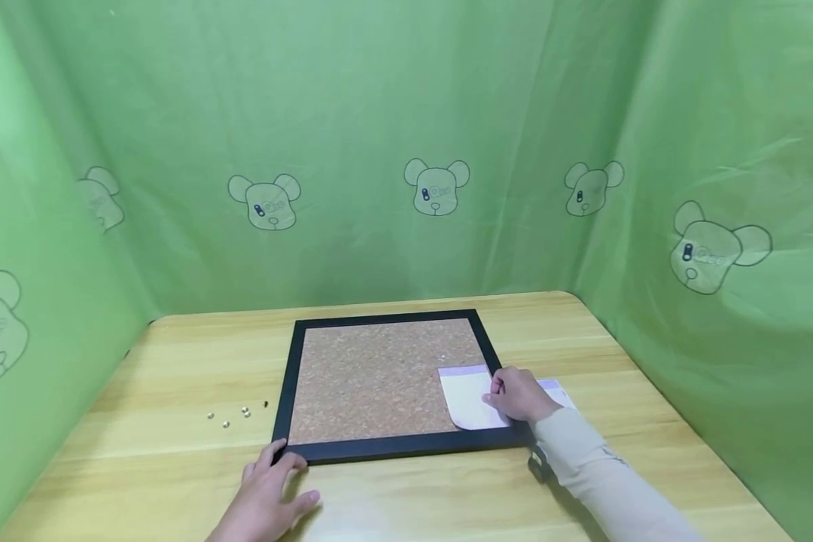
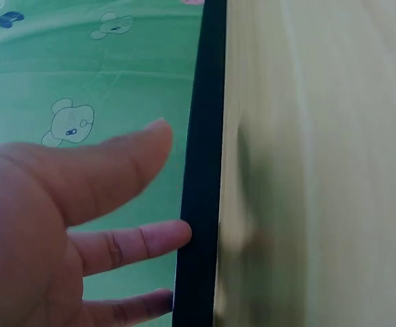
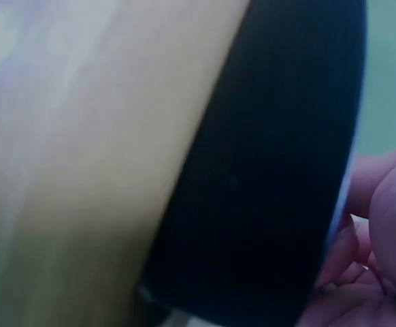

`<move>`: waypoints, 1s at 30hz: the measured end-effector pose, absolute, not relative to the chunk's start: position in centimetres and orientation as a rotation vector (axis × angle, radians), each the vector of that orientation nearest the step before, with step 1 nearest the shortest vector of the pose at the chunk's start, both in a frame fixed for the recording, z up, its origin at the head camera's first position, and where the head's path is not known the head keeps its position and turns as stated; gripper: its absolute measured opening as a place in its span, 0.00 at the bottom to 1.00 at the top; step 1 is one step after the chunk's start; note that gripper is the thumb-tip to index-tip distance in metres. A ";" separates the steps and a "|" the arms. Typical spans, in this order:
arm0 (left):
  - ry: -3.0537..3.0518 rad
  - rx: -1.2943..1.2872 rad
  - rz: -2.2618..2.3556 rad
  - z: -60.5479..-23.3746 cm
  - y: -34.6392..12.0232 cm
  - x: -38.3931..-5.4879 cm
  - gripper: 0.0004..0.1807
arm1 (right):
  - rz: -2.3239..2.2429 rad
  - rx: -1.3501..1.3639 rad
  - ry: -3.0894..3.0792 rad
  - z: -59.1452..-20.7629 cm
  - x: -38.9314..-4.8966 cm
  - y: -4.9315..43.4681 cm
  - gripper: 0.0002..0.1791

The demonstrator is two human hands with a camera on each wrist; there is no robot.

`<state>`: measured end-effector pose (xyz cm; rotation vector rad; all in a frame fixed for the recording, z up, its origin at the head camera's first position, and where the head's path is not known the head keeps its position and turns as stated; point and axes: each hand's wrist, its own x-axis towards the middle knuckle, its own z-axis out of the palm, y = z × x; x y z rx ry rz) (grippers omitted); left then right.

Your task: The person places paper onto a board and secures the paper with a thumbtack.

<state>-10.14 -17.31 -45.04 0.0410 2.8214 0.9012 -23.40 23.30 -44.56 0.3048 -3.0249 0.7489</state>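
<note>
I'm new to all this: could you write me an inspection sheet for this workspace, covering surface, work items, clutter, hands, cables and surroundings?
Surface: pale yellow wood-grain table.
Job's things: rectangular brown cork board with a black frame; white sheet with a lilac top strip over its near right part; similar, partly hidden sheet right of the board.
Clutter: four small shiny round pieces and a tiny black piece, left of the board.
Grippers: bare left hand touches the frame's near left corner, fingers spread; bare right hand is curled at the first sheet's right side, anything held hidden.
Cables: nothing seen.
Surroundings: green sheeting printed with cartoon bear heads.
</note>
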 end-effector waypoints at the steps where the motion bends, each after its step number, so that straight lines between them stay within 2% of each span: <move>1: 2.834 0.058 0.894 -44.9 -17.4 -10.2 0.23 | 0.749 0.313 -3.031 -44.5 -23.4 23.3 0.14; 11: 3.097 0.111 0.960 -43.4 -19.6 -11.1 0.14 | 0.733 0.381 -3.068 -44.7 -24.2 23.4 0.16; 19: 3.153 0.139 0.842 -43.1 -23.5 -14.1 0.10 | 0.702 0.403 -3.087 -44.4 -24.1 23.9 0.16; 30: 2.994 0.077 0.589 -41.8 -27.5 -16.9 0.19 | 0.719 0.425 -3.084 -44.4 -23.7 23.6 0.15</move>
